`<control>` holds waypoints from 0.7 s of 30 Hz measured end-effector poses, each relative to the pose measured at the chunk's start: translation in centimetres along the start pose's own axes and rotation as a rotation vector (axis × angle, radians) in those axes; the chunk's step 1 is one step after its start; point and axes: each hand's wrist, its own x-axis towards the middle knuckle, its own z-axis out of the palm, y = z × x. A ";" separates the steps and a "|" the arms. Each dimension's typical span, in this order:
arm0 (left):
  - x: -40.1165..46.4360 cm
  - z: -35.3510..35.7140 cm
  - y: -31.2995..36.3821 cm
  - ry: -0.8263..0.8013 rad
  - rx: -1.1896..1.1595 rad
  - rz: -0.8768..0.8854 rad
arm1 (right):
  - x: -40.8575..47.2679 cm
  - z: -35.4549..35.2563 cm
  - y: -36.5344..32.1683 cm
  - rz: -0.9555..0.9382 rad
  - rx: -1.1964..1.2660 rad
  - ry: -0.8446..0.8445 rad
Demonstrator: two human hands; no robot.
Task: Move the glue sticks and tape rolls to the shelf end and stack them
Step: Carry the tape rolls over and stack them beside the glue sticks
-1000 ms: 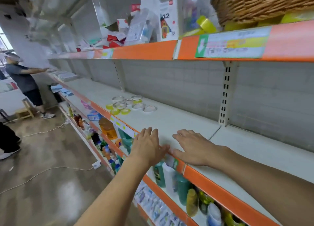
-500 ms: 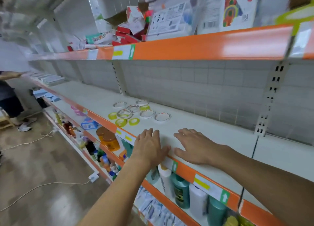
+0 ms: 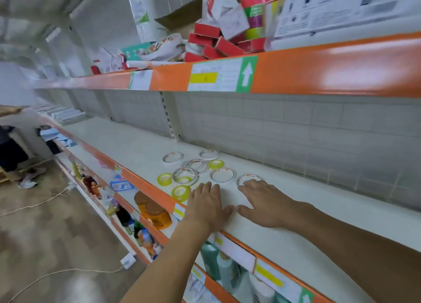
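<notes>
Both hands flat on the white shelf (image 3: 141, 148), fingers straight, gripping nothing. Left hand (image 3: 206, 208) lies just short of the tape rolls (image 3: 185, 176); right hand (image 3: 265, 203) fingertips reach the nearest roll (image 3: 249, 179).

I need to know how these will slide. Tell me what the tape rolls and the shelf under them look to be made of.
Tape rolls: seemingly clear or yellow plastic film wound in thin rings, glossy, the shelf showing through their middles. Shelf: likely painted metal, smooth off-white with a dull sheen, with an orange front strip; blur leaves this uncertain.
</notes>
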 end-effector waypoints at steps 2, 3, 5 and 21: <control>1.8 0.0 -1.6 -0.010 0.011 0.002 | 2.2 0.2 -0.3 0.008 0.003 0.011; 2.7 0.0 -2.3 -0.008 0.010 0.002 | 3.3 0.3 -0.4 0.016 0.000 0.014; 4.3 0.2 -3.5 -0.005 0.006 0.002 | 5.0 0.4 -0.4 0.041 0.003 0.012; 14.1 4.2 -6.2 -0.061 -0.050 0.227 | 7.8 5.5 0.5 0.467 0.135 0.229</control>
